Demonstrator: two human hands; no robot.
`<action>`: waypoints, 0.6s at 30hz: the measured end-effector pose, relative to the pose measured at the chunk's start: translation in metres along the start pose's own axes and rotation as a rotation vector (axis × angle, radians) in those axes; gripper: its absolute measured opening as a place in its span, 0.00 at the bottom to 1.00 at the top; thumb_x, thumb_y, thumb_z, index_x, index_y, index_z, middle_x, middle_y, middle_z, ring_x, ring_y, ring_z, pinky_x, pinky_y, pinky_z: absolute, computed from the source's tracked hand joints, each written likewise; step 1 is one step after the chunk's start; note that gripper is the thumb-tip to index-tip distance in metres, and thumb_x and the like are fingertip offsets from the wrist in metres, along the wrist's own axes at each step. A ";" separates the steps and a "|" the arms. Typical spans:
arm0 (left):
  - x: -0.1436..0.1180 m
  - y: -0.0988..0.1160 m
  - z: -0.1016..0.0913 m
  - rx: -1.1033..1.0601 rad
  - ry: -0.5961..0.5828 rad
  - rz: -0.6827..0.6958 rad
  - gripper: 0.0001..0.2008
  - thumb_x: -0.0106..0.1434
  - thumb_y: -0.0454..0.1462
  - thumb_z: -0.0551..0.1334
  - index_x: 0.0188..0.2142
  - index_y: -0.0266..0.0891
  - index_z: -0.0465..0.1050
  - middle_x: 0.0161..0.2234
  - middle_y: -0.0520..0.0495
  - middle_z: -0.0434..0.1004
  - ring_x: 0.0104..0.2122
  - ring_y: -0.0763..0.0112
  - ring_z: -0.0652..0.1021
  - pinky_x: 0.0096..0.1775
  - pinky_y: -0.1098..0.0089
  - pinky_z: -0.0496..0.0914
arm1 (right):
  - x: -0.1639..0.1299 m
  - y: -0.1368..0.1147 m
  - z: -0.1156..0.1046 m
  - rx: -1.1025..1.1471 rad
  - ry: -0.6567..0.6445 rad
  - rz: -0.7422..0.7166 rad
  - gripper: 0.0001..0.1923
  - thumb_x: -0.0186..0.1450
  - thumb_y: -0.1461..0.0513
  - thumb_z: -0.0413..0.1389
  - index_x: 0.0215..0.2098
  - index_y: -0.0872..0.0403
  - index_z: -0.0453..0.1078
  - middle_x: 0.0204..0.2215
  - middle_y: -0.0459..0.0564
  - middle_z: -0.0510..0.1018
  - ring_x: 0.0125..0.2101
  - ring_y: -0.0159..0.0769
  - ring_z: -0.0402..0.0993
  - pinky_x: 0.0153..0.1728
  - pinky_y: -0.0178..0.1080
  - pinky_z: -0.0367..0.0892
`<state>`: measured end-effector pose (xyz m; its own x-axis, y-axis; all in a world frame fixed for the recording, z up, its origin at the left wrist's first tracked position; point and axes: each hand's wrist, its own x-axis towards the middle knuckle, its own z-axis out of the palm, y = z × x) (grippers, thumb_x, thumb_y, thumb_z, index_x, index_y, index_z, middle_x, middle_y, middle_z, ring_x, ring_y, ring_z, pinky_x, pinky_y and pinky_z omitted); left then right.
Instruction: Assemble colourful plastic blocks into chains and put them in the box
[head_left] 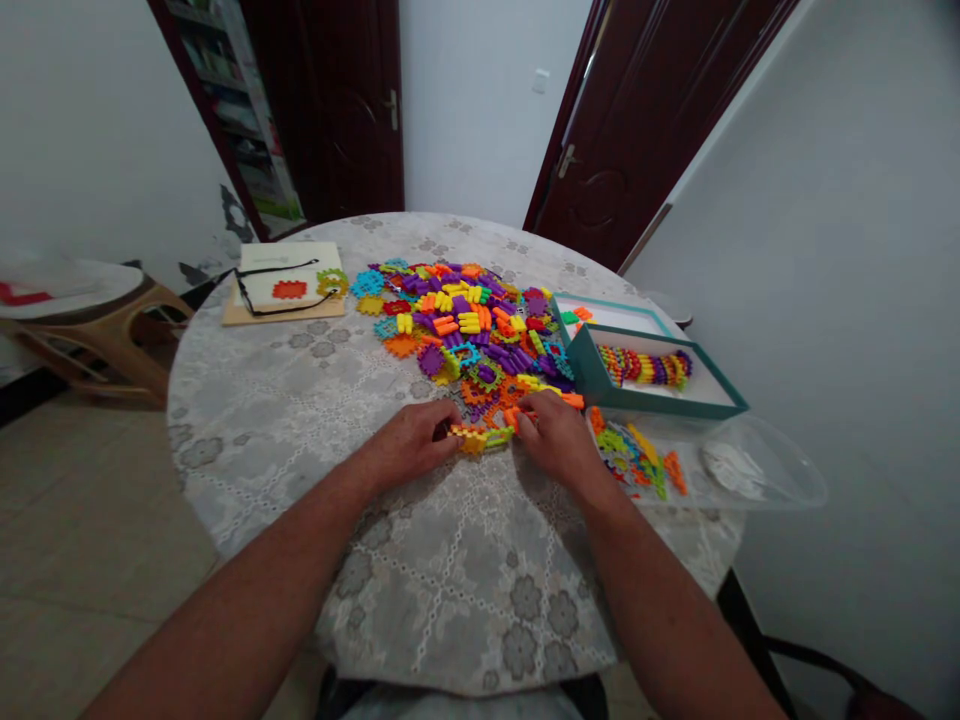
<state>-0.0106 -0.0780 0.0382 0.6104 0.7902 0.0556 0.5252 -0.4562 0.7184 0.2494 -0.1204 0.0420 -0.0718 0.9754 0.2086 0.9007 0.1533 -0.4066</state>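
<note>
My left hand (420,436) is closed on the left end of a short strip of joined plastic building pieces (481,439), yellow-orange and light green, just above the tablecloth. My right hand (553,432) pinches an orange piece (514,417) at the strip's right end; whether the two are joined I cannot tell. Right behind both hands lies a large pile of plastic building pieces (472,320) in purple, yellow, orange, blue and red. Some are gear-edged plates, others ribbed connectors. The fingertips of both hands are partly hidden.
A teal box (660,400) at the right holds a row of joined pieces. In front of it lies a clear plastic tray (795,480) with loose pieces. Black-framed glasses (281,268) rest on a board (262,310) at the far left. A patterned cloth (450,580) covers the round table.
</note>
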 end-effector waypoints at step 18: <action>0.000 -0.004 0.001 -0.021 -0.004 0.015 0.06 0.66 0.39 0.63 0.42 0.43 0.76 0.31 0.52 0.77 0.31 0.69 0.73 0.35 0.69 0.63 | -0.009 -0.028 0.009 0.231 -0.157 -0.123 0.10 0.67 0.68 0.54 0.45 0.53 0.74 0.35 0.47 0.81 0.36 0.36 0.76 0.38 0.35 0.64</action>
<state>-0.0119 -0.0766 0.0346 0.6208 0.7814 0.0637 0.5033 -0.4595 0.7318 0.2211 -0.1317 0.0440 -0.2560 0.9570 0.1364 0.7612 0.2865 -0.5818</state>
